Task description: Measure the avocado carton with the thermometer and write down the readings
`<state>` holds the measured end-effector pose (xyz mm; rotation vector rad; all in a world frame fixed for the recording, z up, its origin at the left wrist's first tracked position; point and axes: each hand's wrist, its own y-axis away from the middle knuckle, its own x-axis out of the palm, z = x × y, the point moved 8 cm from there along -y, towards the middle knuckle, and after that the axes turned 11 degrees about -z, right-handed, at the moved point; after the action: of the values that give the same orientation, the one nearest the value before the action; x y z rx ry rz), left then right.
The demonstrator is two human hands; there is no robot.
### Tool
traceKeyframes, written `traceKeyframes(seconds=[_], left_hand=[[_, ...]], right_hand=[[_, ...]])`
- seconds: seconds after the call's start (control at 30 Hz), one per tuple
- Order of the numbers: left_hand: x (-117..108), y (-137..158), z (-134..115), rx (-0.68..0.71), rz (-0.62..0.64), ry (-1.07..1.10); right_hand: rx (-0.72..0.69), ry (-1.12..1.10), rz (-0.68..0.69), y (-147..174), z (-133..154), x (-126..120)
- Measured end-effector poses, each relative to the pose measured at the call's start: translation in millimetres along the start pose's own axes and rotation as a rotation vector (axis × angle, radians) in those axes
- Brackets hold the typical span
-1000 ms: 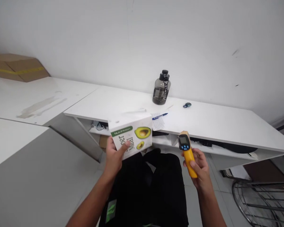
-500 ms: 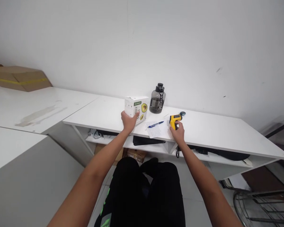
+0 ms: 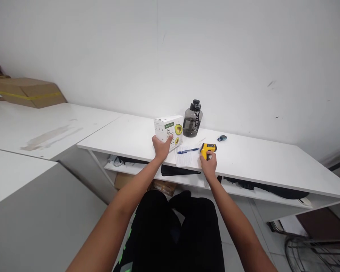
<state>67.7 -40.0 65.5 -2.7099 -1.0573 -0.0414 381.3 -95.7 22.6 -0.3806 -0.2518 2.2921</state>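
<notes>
Head view, change: both things moved from above the lap to the table point(image 3: 260, 156); neither is released.
White box point(image 3: 169, 130): beside the bottle point(image 3: 191, 122), pinched in the left hand's point(image 3: 161, 148) grip.
Yellow thermometer gun point(image 3: 207, 147): near the pen point(image 3: 187, 150), right hand's point(image 3: 209, 165) grip wrapping its handle.

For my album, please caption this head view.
Left hand holds a white box, right hand a yellow device, blue pen between them.

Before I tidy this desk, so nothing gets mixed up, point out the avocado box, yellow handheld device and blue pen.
Avocado box point(image 3: 170, 131), head view: its printed front.
Yellow handheld device point(image 3: 206, 149), head view: its yellow casing.
Blue pen point(image 3: 187, 150), head view: mid-barrel.
</notes>
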Motion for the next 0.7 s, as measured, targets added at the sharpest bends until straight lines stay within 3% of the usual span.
traceKeyframes(seconds=[0.17,0.27,0.37,0.47,0.6,0.7], left_hand=[[1,3,7,0.002,0.010,-0.004],[3,-3,6,0.049,0.085,-0.028],[9,-15,4,0.101,0.268,-0.054],[11,-25,10,0.065,0.413,-0.083],[8,-34,19,0.046,0.449,-0.105],[7,-36,25,0.036,0.429,-0.072]], right_hand=[[0.019,-0.045,0.005,17,-7,12],[0.037,-0.093,0.013,14,-9,12],[0.060,-0.145,-0.002,-5,-11,1],[-0.001,-0.116,-0.001,-36,-10,-15],[-0.083,0.048,0.013,-73,-17,-32],[-0.152,0.125,0.057,-83,-17,-33]])
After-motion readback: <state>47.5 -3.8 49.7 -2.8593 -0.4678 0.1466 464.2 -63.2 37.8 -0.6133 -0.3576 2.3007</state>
